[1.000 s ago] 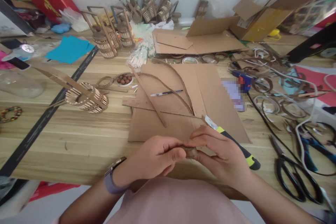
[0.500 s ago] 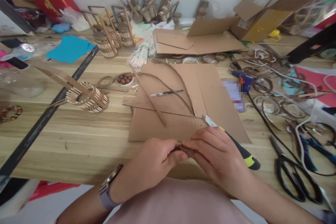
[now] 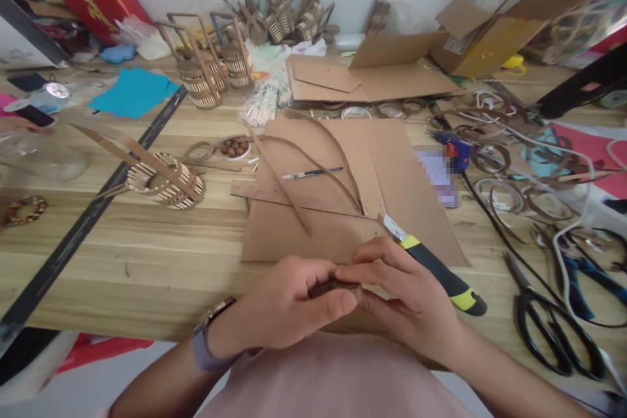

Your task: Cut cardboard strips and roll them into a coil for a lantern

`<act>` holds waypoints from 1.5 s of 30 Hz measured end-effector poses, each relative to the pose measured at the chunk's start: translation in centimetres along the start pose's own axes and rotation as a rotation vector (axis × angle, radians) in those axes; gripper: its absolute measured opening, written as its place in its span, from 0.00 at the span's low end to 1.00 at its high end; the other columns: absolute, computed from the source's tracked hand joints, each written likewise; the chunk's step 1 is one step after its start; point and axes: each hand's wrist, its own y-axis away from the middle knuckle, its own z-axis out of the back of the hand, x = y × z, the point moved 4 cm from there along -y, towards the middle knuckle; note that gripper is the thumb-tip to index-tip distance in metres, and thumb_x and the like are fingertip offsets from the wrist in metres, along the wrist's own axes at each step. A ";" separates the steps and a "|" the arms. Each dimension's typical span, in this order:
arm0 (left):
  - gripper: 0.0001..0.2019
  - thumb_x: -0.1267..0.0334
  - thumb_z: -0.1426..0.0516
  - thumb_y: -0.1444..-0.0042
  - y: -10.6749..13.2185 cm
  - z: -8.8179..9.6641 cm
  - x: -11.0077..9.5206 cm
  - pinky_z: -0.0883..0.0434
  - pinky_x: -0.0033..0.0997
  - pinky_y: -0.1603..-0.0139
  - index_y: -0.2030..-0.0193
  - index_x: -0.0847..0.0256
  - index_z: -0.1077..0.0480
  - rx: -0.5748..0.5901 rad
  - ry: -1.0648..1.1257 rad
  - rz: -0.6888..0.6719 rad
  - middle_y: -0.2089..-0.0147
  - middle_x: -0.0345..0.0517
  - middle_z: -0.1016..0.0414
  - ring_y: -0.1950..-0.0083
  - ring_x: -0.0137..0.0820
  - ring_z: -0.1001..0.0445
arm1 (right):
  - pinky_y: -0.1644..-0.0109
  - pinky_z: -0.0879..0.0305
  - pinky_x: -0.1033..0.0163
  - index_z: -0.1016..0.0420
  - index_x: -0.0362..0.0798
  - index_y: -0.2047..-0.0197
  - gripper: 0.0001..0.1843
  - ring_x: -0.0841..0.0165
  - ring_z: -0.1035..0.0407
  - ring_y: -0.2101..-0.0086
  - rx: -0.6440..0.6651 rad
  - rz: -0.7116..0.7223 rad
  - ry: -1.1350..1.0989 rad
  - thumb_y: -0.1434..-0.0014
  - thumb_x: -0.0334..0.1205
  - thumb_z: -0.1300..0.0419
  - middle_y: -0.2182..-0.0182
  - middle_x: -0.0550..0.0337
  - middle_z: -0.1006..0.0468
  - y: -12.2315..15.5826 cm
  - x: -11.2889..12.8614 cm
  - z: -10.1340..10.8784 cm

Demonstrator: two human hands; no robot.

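My left hand (image 3: pixel 289 304) and my right hand (image 3: pixel 406 294) meet at the near edge of the wooden table (image 3: pixel 147 255). Both pinch a small rolled strip of corrugated cardboard (image 3: pixel 329 287) between thumbs and fingers. Just beyond them lie flat cardboard sheets (image 3: pixel 343 196) with long cut strips and a pen (image 3: pixel 308 174) on top. A yellow and black utility knife (image 3: pixel 435 266) lies beside my right hand, blade pointing away. I wear a watch on the left wrist.
Black scissors (image 3: pixel 553 326) and cables lie at the right. A glue gun (image 3: pixel 453 150) sits mid-right. Slatted cardboard baskets (image 3: pixel 164 179) stand at the left and along the back. A long black ruler (image 3: pixel 88 215) crosses the left side. Cardboard boxes (image 3: pixel 484 32) sit back right.
Both hands stayed together at the table's edge, turning the small cardboard roll; my left thumb now lies over it and more of the knife's handle shows.
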 end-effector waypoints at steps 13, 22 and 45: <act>0.30 0.36 0.52 0.36 -0.1 0.0 1.6 0.48 0.22 0.79 0.56 0.65 0.28 0.129 0.201 -0.021 0.81 0.31 0.42 0.81 0.22 0.47 | 0.65 0.28 0.68 0.22 0.53 0.58 0.05 0.70 0.26 0.66 -0.042 -0.135 -0.174 0.38 0.35 0.36 0.69 0.61 0.23 0.2 -0.3 0.4; 0.28 0.37 0.54 0.35 -0.3 -0.1 0.8 0.46 0.24 0.77 0.69 0.61 0.35 -0.033 -0.007 0.024 0.79 0.34 0.39 0.78 0.24 0.43 | 0.62 0.35 0.61 0.24 0.49 0.57 0.08 0.67 0.29 0.66 0.034 -0.048 0.179 0.34 0.32 0.44 0.67 0.57 0.23 0.5 0.4 0.0; 0.25 0.40 0.47 0.36 -0.2 0.5 1.2 0.46 0.25 0.72 0.67 0.62 0.30 -0.052 -0.055 -0.038 0.74 0.35 0.37 0.73 0.25 0.42 | 0.61 0.30 0.60 0.24 0.50 0.53 0.10 0.67 0.27 0.64 0.031 -0.027 0.090 0.35 0.31 0.43 0.65 0.58 0.21 0.5 0.1 -0.2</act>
